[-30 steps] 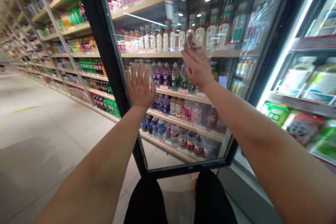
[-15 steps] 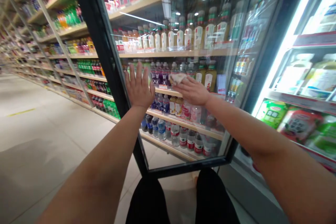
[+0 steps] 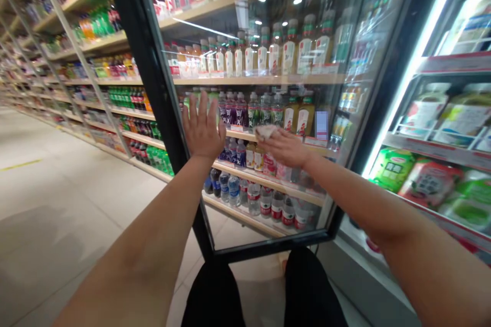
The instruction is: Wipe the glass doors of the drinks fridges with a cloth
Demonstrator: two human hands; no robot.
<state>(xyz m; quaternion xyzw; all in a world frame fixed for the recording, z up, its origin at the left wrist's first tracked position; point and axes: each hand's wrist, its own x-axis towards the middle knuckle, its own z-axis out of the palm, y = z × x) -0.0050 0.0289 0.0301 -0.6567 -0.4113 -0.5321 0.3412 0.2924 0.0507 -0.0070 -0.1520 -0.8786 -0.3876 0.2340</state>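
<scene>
In front of me a glass door (image 3: 245,239) with a black frame stands swung out from a lit drinks cooler. My left hand (image 3: 203,130) lies flat on the glass near the left side of the frame, fingers spread, holding nothing. Right of it, and slightly lower, my right hand (image 3: 286,148) presses a crumpled whitish cloth (image 3: 266,132) against the pane under its fingertips. The palm hides part of the cloth. Through the glass, rows of bottles (image 3: 268,56) show on shelves behind the door.
To the right is the cooler's interior, with bottles and green and red packs (image 3: 431,181) on its shelves. Shelving with drinks (image 3: 126,99) runs along the aisle at left, beside a tiled floor (image 3: 65,214). My knees (image 3: 213,291) are below the door's bottom edge.
My right hand has slid the cloth a little lower and slightly right on the glass. My left hand keeps its place on the pane. The view has shifted slightly.
</scene>
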